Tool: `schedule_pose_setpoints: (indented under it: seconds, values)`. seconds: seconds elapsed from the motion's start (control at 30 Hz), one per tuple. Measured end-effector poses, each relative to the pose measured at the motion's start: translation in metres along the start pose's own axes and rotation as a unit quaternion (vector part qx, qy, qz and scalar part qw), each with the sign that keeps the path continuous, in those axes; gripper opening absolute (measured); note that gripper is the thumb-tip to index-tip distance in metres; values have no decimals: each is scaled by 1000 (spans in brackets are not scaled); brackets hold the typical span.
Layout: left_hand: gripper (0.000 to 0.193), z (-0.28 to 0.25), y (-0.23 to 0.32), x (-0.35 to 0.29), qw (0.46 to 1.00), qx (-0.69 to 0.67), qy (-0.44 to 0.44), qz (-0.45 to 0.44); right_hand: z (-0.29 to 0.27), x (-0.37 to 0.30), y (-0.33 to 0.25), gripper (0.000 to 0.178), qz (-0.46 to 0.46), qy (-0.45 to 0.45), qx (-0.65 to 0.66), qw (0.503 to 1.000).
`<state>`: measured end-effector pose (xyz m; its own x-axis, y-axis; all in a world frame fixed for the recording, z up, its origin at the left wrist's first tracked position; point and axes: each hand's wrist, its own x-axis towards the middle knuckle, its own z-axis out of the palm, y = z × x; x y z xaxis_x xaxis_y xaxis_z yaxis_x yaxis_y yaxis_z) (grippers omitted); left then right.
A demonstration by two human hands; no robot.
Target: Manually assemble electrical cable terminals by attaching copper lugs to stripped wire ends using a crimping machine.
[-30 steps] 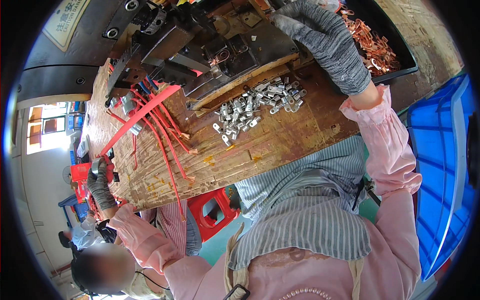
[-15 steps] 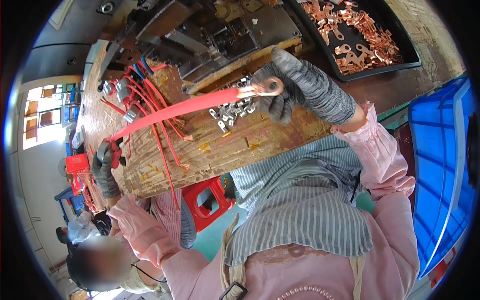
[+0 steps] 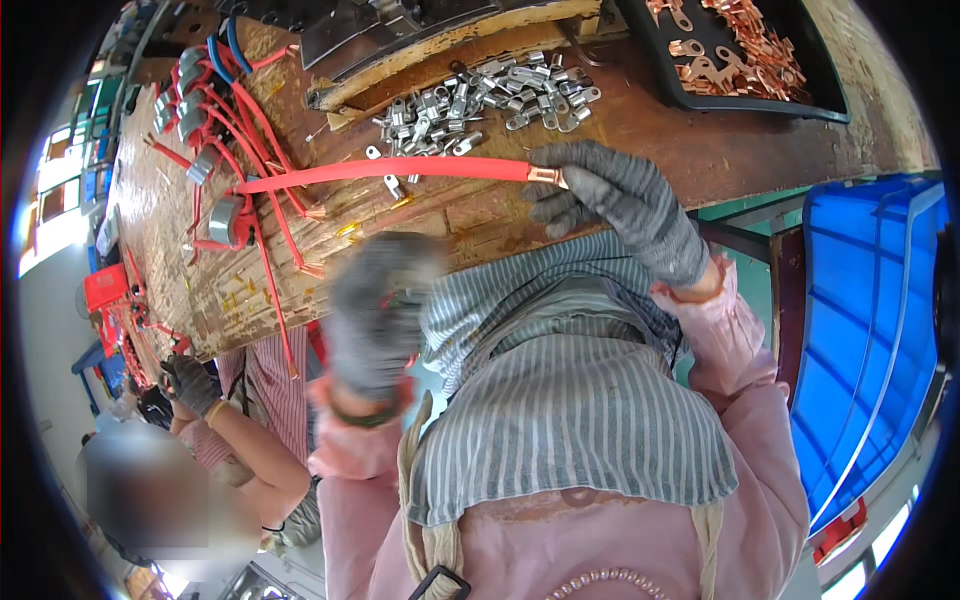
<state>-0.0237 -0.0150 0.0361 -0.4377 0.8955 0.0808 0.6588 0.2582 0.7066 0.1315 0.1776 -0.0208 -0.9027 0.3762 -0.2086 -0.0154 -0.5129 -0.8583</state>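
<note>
My right hand (image 3: 610, 195), in a grey knit glove, is closed on the copper lug end (image 3: 545, 175) of a thick red cable (image 3: 430, 168). The fingers hide most of that lug. From there the cable runs left over the wooden bench, its far end among red wires and grey ring-shaped parts (image 3: 232, 220). My left hand (image 3: 380, 310), also gloved, is in front of the bench edge, off the cable; motion smears its fingers. A heap of silver cable lugs (image 3: 440, 110) lies just beyond the cable.
Copper lugs (image 3: 750, 50) fill part of a black tray (image 3: 835, 112) at the back right. A dark metal machine (image 3: 400, 30) stands at the back. To the right is a blue crate (image 3: 860, 300). At lower left a co-worker's gloved hand (image 3: 190, 385) shows.
My left hand has let go of the cable's left end and moved right, toward my body. My right hand has come slightly nearer, its fingers now covering the lug. The view has shifted.
</note>
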Motion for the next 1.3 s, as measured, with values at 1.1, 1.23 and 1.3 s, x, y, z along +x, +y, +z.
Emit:
schedule_pose_setpoints:
  seconds: [1.1, 1.23, 1.3]
  values:
    - [19, 57, 15, 7, 970, 11, 225, 91, 25, -32, 17, 14, -143, 128, -332, 924]
    - [17, 38, 8, 57, 946, 166, 90, 263, 25, -34, 8, 12, -149, 101, -372, 911]
    - [18, 30, -4, 60, 973, 19, -153, 172, 25, -33, 6, 11, -159, 98, -388, 903]
